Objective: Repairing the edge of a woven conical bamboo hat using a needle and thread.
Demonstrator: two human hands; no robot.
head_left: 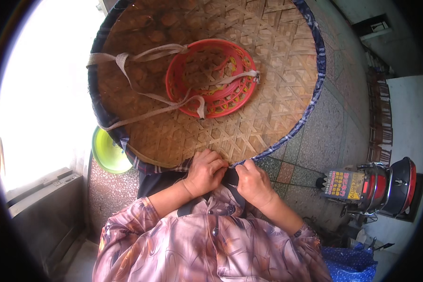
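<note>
Tray (282, 89): round woven bamboo, near edge at the person's lap.
Cloth binding (321, 54): covers most of the rim; near-left stretch hangs loose, seemingly left to fasten.
Basket (174, 80): red, inside the tray.
Left hand (203, 173): pinching the binding.
Right hand (255, 183): clenched on it, fingertips hidden.

We find print in one place: a grey-and-yellow panel (344, 184) on the red-and-black vehicle (377, 185) at right, apparently a motorbike. We see rows of pinkish characters across its grey part and further marks on its yellow part. All stand sideways to us, and the smaller ones blur too much to read.
</note>
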